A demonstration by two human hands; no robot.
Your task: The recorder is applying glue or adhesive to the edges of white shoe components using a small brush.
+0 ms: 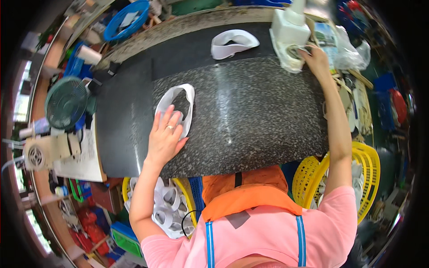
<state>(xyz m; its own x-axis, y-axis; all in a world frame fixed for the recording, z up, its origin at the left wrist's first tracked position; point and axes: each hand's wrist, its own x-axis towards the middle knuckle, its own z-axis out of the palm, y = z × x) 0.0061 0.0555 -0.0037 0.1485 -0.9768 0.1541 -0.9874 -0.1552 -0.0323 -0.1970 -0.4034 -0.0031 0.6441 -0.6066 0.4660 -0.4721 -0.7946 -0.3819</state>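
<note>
A second white looped fabric piece [233,43] lies alone near the far edge of the dark speckled stone worktop [250,120], well apart from the near side. At the left end, a teal round electric fan [66,102] stands beside a beige boxy machine [42,152]. A blue round plastic basket [127,18] sits beyond the far edge. Below the near edge, a yellow plastic basket [366,169] stands to the right and another yellow basket of white pieces [167,207] to the left. Clear plastic bags [353,51] crowd the right end.

White cutout piece [176,106] on speckled black-grey granite worktop [250,116]; yellow basket [368,169].
</note>
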